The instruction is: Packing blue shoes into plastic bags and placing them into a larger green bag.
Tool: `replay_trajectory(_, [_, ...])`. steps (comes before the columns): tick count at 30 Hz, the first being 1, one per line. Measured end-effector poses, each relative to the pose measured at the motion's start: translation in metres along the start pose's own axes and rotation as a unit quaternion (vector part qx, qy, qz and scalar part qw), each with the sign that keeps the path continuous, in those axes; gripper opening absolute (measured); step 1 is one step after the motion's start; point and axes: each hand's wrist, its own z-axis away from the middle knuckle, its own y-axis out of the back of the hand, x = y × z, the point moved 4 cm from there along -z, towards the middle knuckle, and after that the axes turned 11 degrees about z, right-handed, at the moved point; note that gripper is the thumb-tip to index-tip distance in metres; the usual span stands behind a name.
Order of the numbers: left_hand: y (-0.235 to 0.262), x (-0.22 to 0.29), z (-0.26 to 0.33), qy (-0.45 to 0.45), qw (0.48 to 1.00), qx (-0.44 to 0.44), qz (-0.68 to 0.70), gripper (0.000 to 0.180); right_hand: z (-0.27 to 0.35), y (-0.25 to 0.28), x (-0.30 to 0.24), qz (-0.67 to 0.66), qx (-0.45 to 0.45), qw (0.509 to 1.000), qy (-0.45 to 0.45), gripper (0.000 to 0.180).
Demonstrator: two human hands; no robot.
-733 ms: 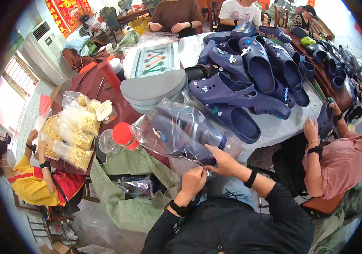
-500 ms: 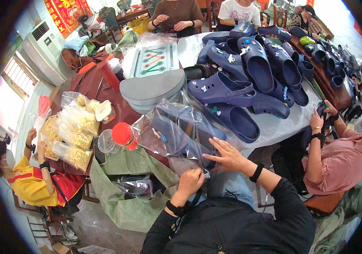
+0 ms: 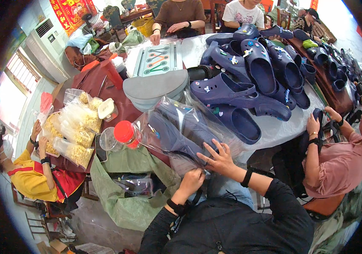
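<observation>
The left hand (image 3: 192,179) grips a clear plastic bag (image 3: 176,111) of 2 navy clogs (image 3: 167,134) at its near end; the right hand (image 3: 221,160) spreads over it.

- We note a red-lidded jar (image 3: 124,132).
- We find bags of yellow pieces (image 3: 78,155), contents unclear from here.
- We record a white-lidded tub (image 3: 107,109) beside them.
- We observe a red wall banner (image 3: 73,17).

A workshop, by its heaped navy clogs (image 3: 262,78), bagged clogs (image 3: 168,130) and people (image 3: 181,15) around a table (image 3: 280,125)
</observation>
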Motion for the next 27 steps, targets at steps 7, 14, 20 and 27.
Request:
replay_trajectory(7, [0.001, 0.003, -0.003, -0.027, 0.999, 0.019, 0.023, 0.009, -0.008, 0.002, -0.003, 0.001, 0.02, 0.999, -0.045, 0.075])
replay_trajectory(14, [0.017, 0.01, -0.013, 0.009, 0.998, 0.024, 0.057, 0.011, -0.006, 0.0, 0.012, -0.085, -0.025, 0.996, -0.011, 0.074])
replay_trajectory(20, [0.034, 0.026, -0.016, 0.055, 0.991, 0.059, 0.108, 0.013, 0.021, 0.021, 0.026, -0.184, 0.092, 0.979, -0.015, 0.08])
replay_trajectory(27, [0.045, 0.065, -0.021, 0.023, 0.979, 0.056, 0.192, 0.011, -0.01, 0.017, 0.015, -0.033, 0.082, 0.996, 0.016, 0.077])
